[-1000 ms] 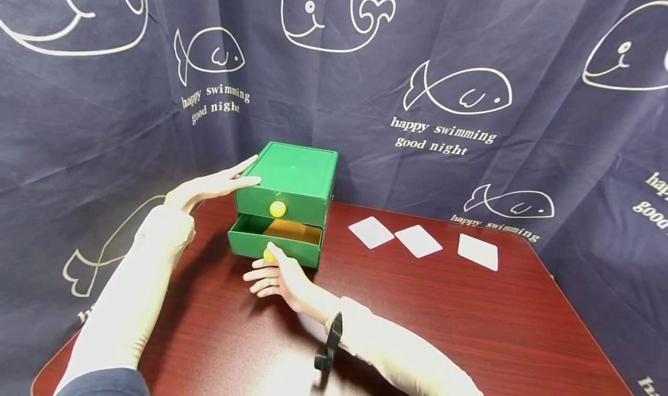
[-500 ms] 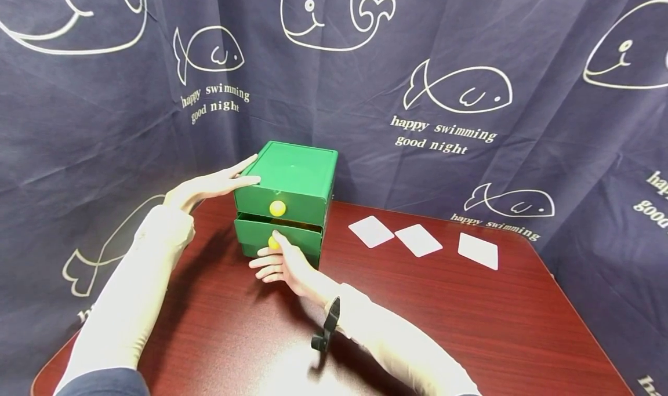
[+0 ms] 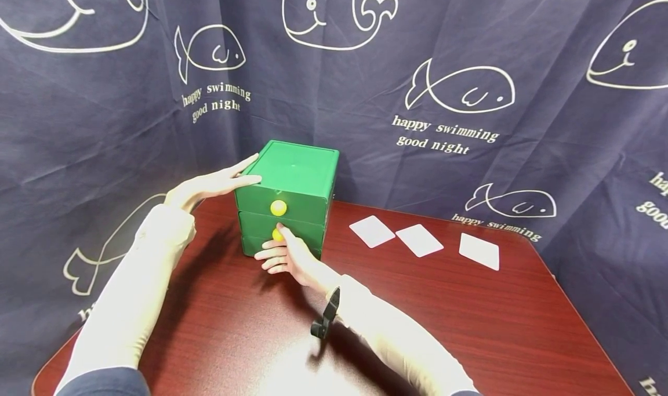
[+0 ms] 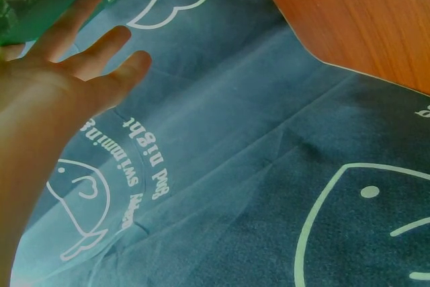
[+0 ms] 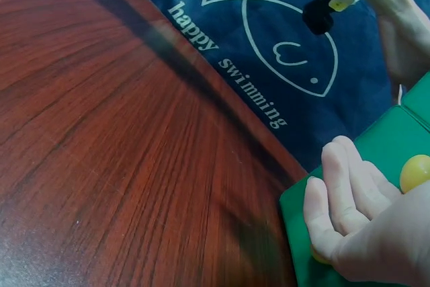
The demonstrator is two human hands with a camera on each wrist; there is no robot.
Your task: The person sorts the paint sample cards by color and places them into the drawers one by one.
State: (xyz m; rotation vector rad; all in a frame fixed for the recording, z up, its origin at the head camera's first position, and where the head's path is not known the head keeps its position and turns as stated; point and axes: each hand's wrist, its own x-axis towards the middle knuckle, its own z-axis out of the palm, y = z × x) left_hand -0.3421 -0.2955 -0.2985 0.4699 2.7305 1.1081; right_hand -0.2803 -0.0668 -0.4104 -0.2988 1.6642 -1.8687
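Observation:
A green two-drawer box [image 3: 297, 167] stands on the table, both of its drawers flush with the body. Each drawer front carries a yellow knob: the upper knob [image 3: 279, 208] is fully visible, the lower knob [image 3: 278, 234] partly covered. My left hand [image 3: 203, 188] rests against the box's left side and top edge with fingers spread, as the left wrist view also shows. My right hand [image 3: 292, 257] touches the lower knob with its thumb. Its other fingers extend loosely below and to the left, in front of the lower drawer [image 3: 308, 232].
Three white cards [image 3: 372, 231] lie in a row on the dark red wooden table [image 3: 443, 320], right of the box. A blue curtain [image 3: 360, 94] with white fish and whale drawings hangs behind. A black wrist mount [image 3: 326, 318] sits on the right wrist.
The lower drawer has slid back into the box, hiding the orange-brown piece that showed inside. My right hand moved forward with it. The left hand stays in place.

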